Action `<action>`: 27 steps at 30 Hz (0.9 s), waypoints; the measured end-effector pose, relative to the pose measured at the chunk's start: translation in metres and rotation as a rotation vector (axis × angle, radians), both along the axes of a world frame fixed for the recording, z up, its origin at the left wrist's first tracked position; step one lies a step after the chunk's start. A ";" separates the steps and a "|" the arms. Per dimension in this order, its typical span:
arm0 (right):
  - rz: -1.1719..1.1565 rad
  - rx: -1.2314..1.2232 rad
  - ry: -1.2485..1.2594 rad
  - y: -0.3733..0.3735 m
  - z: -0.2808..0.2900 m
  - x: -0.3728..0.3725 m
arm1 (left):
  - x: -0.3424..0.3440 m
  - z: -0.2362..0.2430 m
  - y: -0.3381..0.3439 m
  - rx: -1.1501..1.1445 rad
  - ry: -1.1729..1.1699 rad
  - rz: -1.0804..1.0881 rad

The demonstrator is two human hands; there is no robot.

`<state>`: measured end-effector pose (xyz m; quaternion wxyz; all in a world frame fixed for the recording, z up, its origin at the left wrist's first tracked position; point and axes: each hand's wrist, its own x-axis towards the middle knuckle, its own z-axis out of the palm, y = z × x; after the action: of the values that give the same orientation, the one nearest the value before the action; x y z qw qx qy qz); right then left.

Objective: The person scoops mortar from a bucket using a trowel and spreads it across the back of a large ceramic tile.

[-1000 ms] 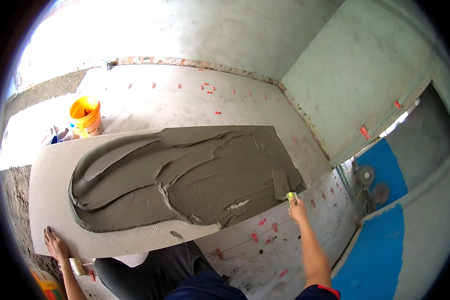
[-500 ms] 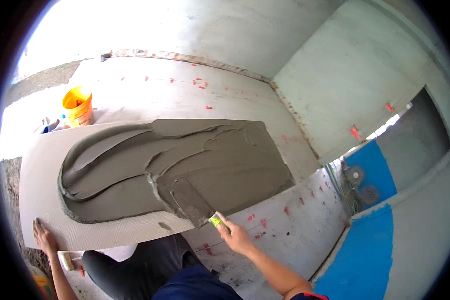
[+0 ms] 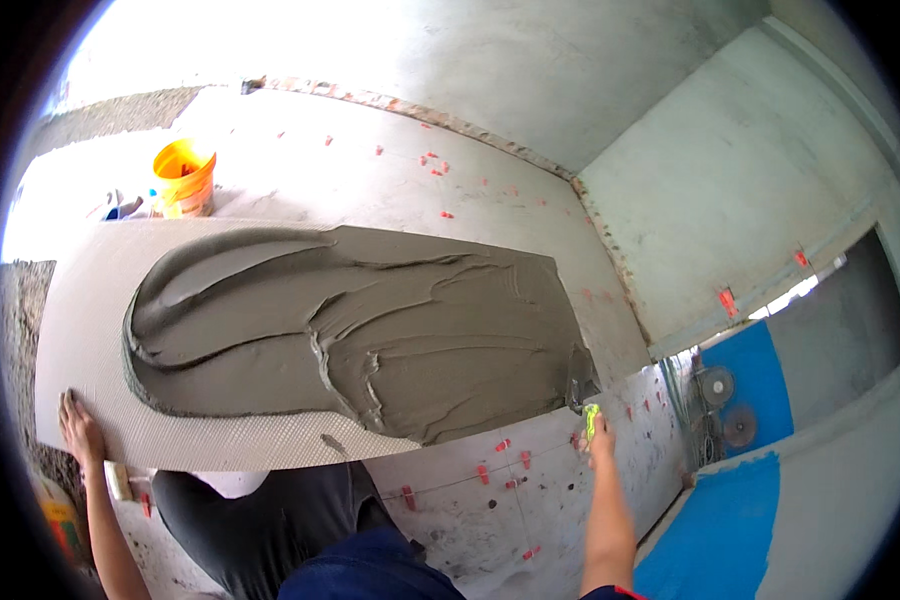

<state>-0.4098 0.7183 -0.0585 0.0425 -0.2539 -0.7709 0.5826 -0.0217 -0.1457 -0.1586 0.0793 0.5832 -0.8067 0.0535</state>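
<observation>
Two bare forearms enter from lower edge of frame, no gloves, no watch. Left hand (image 3: 80, 430) at lower left, right hand (image 3: 600, 440) right of centre. Red cuff edge at right arm's base. Dark grey trousers, dark blue garment, bottom centre.

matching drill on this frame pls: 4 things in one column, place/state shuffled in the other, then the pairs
Things:
1. left hand
2. right hand
3. orange bucket
4. grey mortar

Places/states:
A. standing on the floor beyond the tile
B. spread in ridges over the tile
C. flat on the tile's near left corner
D. closed on the trowel's yellow-green grip at the tile's right end

Pairs: 1-C, 2-D, 3-A, 4-B
</observation>
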 end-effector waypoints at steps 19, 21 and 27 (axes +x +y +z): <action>1.259 0.206 -0.408 -0.186 0.043 0.180 | -0.010 0.017 0.022 -0.022 0.153 -0.006; 1.174 0.136 -0.291 -0.199 0.039 0.163 | -0.008 0.017 0.024 -0.027 0.172 -0.023; 1.058 0.054 -0.229 -0.244 0.026 0.119 | -0.001 0.012 0.022 -0.060 0.248 0.018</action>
<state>-0.2913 0.4743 -0.0324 -0.3345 0.1084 -0.8078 0.4731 -0.0230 -0.1233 -0.1471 0.1955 0.5899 -0.7834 0.0057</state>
